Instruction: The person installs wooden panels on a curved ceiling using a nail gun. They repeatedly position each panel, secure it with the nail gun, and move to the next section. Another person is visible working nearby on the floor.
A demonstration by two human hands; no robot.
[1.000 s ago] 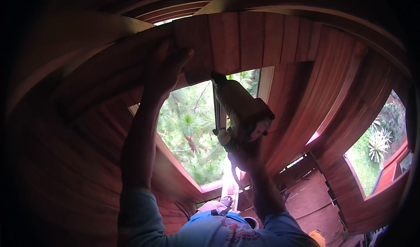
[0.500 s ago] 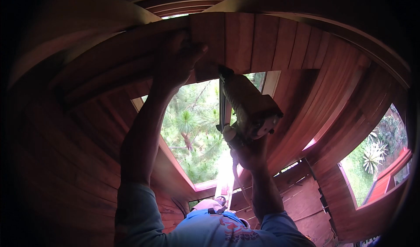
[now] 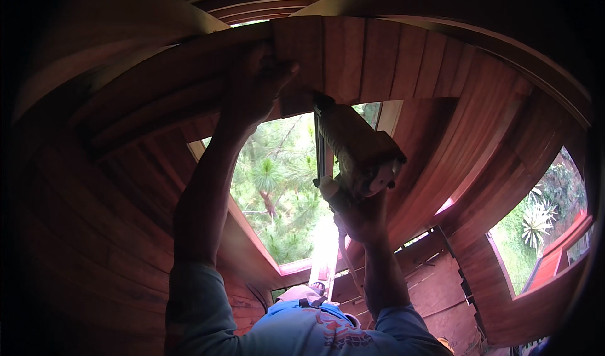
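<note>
In my right hand is a nail gun with a pale body and a slim dark magazine. My fingers are closed round its handle, and a thin hose hangs below. The tool's nose meets the lower end of the short upright wall planks, just above the window opening. Up and to the left, my left hand is against a wooden plank, its fingers bent and its thumb pointing right. Deep shadow hides most of the fingertips there.
A window opening with greenery outside lies behind my arms. Another opening is at the right. Wood-plank walls curve around, with beams overhead. Far below, a bright narrow strip runs past my feet.
The nail gun and my right hand have shifted very slightly upward, its nose staying at the plank. My left hand keeps its place.
</note>
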